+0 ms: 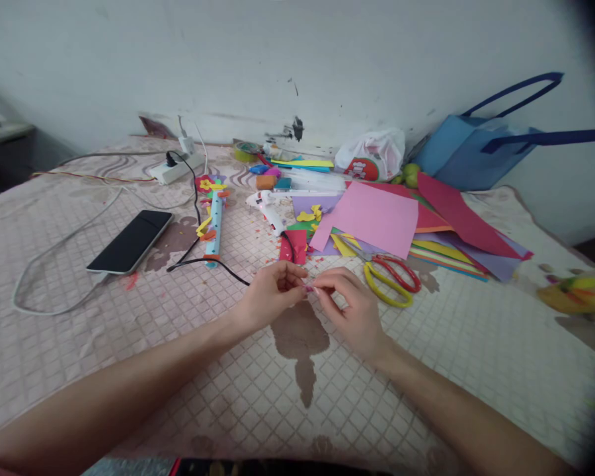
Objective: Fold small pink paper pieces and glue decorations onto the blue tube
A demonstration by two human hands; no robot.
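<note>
One small pink piece [308,288] sits between the left hand [272,294] and the right hand [354,311], the fingertips of each pinching it over the table [178,410]; its exact shape is too small to tell. Beyond the right hand lie scissors [396,304] with red and yellow handles, near a pink sheet [381,215]. A white glue gun [272,213] lies beyond the left hand, and a phone [129,243] rests farther left.
</note>
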